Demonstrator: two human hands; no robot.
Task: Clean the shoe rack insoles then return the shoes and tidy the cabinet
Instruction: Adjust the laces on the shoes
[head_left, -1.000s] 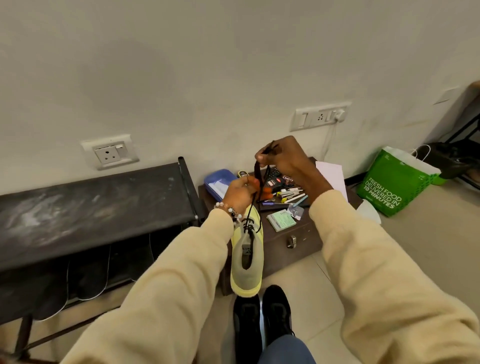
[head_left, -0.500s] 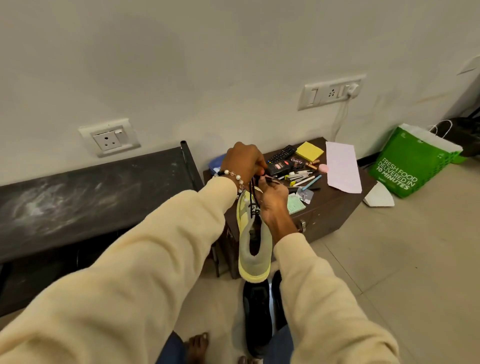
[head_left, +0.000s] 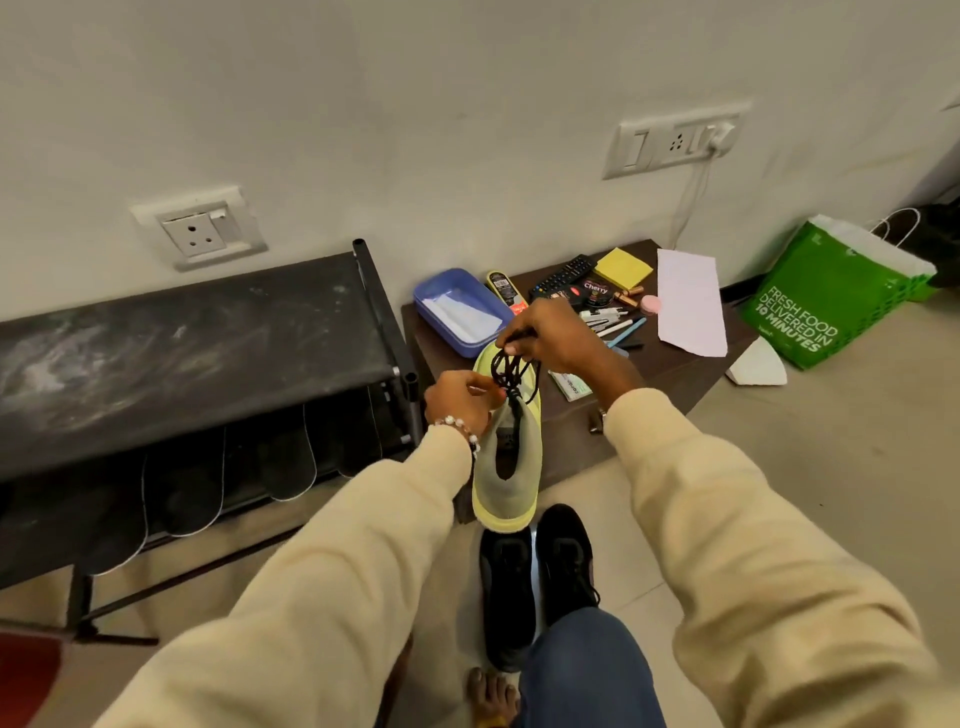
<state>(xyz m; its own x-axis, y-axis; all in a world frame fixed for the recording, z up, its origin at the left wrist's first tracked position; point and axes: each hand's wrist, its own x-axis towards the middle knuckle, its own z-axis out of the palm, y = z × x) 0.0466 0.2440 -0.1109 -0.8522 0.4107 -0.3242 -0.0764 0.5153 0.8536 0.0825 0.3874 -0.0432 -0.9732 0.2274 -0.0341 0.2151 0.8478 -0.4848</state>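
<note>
A pale yellow-green mesh sneaker (head_left: 506, 467) hangs heel-down in the air, in front of the low dark brown wooden table (head_left: 670, 374) and above a pair of black shoes (head_left: 535, 577) on the tiled floor. The left hand (head_left: 460, 402) pinches the black shoelace (head_left: 511, 371) beside the sneaker's tongue; the right hand (head_left: 550, 335) grips a bunched loop of the same lace above the toe end. To the left stands a black metal shoe rack (head_left: 208, 338) with a dusty fabric top; dark insoles (head_left: 218, 473) lie in a row on its lower shelf. A blue plastic tray (head_left: 460, 309), a black remote (head_left: 563, 275), pens and a yellow pad (head_left: 623, 267) lie on the table. A green shopping bag (head_left: 826, 301) leans against the wall.
</note>
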